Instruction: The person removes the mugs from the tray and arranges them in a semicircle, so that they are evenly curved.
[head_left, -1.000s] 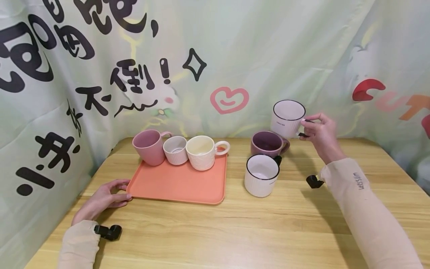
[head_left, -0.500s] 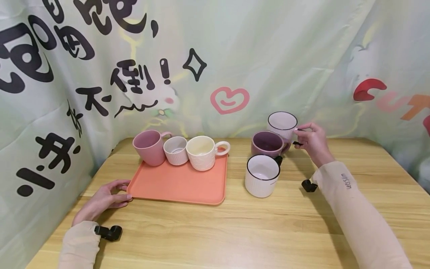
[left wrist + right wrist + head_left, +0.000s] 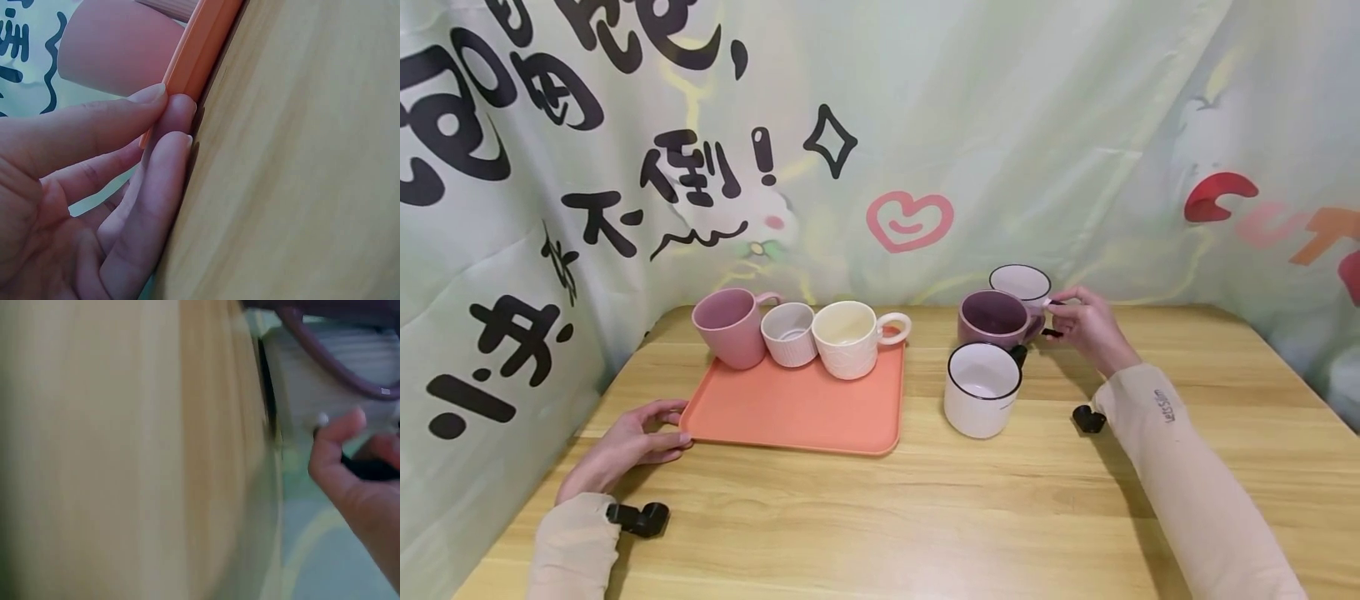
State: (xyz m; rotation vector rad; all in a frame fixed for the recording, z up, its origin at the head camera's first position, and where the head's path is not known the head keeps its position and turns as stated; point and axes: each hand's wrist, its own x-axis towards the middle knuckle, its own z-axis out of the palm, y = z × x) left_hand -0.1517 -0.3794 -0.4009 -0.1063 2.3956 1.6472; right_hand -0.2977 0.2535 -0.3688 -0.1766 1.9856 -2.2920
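Head view: here's the right hand (image 3: 1092,327), clearly the nearer, gripping the upright white, black-rimmed ceramic mug (image 3: 1021,283), which sits left of those fingers, behind the plum-purple mug (image 3: 996,318). Left wrist: left hand (image 3: 140,219) pinching the flat orange tray's (image 3: 201,55) edge. Right wrist: blurred, fingers curled round the black handle (image 3: 374,469).

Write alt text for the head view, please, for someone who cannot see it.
A person's right hand holds a far white mug by its handle, behind a purple mug and a near white mug. The left hand pinches the near left corner of an orange tray bearing a pink mug, small cup and cream mug.
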